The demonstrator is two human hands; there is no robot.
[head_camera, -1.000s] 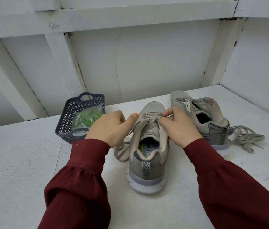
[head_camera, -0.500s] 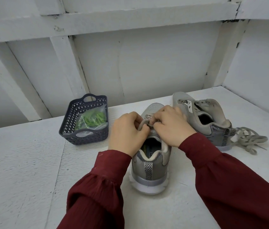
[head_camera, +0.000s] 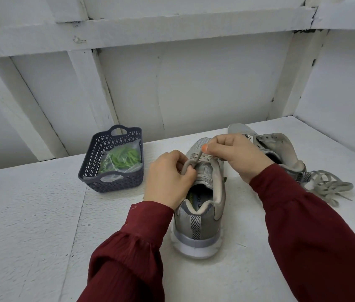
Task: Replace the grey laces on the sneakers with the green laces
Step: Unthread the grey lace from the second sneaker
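A grey sneaker (head_camera: 200,216) stands heel toward me on the white table. My left hand (head_camera: 168,177) pinches a loop of its grey lace (head_camera: 190,163) at the left eyelets. My right hand (head_camera: 237,156) pinches the same lace higher up, over the tongue. A second grey sneaker (head_camera: 281,149) lies behind my right hand with no lace in its eyelets. A loose grey lace (head_camera: 329,186) is piled to its right. The green laces (head_camera: 122,159) sit in a clear bag inside the dark basket (head_camera: 115,184) at the left.
White walls with wooden framing close off the back and right side (head_camera: 194,83). The white table (head_camera: 30,225) stretches out to the left of the basket and the near sneaker.
My hands closed in from the sides onto the near sneaker's lace; the right hand has since lifted, drawing the lace up, while the left keeps its loop.
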